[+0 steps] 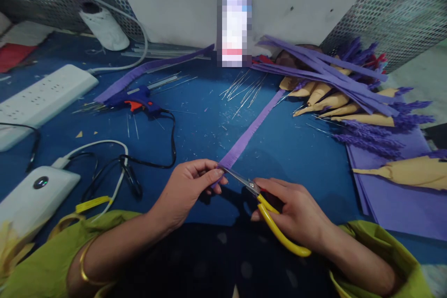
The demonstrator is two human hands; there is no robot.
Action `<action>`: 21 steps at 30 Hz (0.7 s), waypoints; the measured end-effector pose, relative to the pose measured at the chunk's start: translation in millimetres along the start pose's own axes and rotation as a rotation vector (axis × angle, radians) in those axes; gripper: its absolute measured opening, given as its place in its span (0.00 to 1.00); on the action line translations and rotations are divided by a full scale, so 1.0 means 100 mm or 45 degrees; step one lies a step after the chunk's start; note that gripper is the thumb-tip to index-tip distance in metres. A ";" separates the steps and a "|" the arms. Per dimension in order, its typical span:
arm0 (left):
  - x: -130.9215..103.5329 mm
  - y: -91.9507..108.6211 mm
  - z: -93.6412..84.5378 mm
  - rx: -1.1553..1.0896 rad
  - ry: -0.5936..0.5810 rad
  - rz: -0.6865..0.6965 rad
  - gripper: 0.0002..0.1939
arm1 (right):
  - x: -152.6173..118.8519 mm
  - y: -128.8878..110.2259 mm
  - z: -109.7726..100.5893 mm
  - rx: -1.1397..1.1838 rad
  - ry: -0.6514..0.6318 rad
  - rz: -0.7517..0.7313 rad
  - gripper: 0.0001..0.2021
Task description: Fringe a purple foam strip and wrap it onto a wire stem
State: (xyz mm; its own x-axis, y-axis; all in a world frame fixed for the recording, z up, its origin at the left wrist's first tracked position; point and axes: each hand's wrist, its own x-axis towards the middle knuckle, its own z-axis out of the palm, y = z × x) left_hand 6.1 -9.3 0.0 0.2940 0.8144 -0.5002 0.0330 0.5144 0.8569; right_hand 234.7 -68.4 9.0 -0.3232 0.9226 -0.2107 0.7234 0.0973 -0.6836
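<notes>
A long purple crepe paper strip (pixel 252 129) runs across the blue table from the upper right down to my left hand (pixel 199 179). The thumb and fingers of that hand pinch its near end. My right hand (pixel 291 205) is closed on a pair of scissors (pixel 279 230) with yellow handles. Their metal blades point left and meet the strip close to my left fingertips. The blades look nearly together; whether paper lies between them I cannot tell. Part of the strip's end is hidden behind my left fingers.
At the left are a white power strip (pixel 45 102), a power bank (pixel 38 198) and a blue glue gun (pixel 139 100) with looping cables. Thin wires (pixel 244 86) lie centre back, near a blurred phone (pixel 233 30). Wrapped purple flowers (pixel 370 132) and purple sheets (pixel 412 205) are at right.
</notes>
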 end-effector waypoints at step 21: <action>0.01 0.00 -0.01 0.034 -0.046 -0.002 0.08 | 0.01 -0.04 -0.02 0.080 -0.031 0.030 0.16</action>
State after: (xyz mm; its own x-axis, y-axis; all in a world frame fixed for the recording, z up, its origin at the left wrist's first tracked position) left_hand 5.6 -8.6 -0.3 0.3283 0.8031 -0.4973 0.0589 0.5081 0.8593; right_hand 232.3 -67.4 12.8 -0.3215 0.9150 -0.2439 0.6915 0.0510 -0.7206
